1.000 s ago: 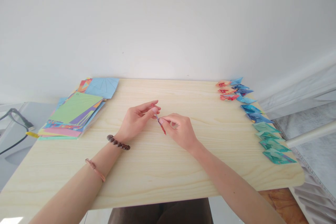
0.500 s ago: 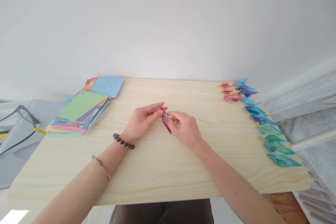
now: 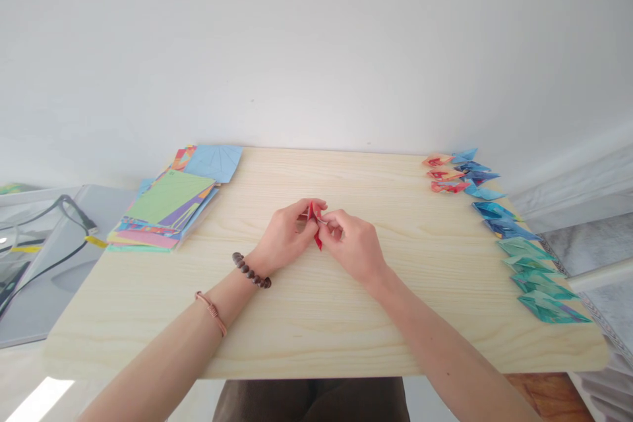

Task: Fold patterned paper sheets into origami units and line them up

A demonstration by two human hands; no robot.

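Observation:
A small red folded paper piece (image 3: 315,223) is held upright just above the middle of the light wooden table (image 3: 316,323). My left hand (image 3: 287,237) pinches it from the left, fingers closed around its upper part. My right hand (image 3: 352,245) pinches it from the right, thumb and fingers pressed on the fold. The two hands touch each other around the paper, which is mostly hidden by the fingers. A bead bracelet and a thin cord bracelet sit on my left wrist.
A stack of coloured paper sheets (image 3: 168,208) lies at the table's back left. A row of folded paper shapes, red (image 3: 442,175), blue (image 3: 494,211) and teal (image 3: 539,283), runs along the right edge. Cables (image 3: 44,237) lie on a grey surface to the left.
Both hands have closed in tighter around the red paper, which now stands more upright and folded narrower. The view has shifted so the table sits further right.

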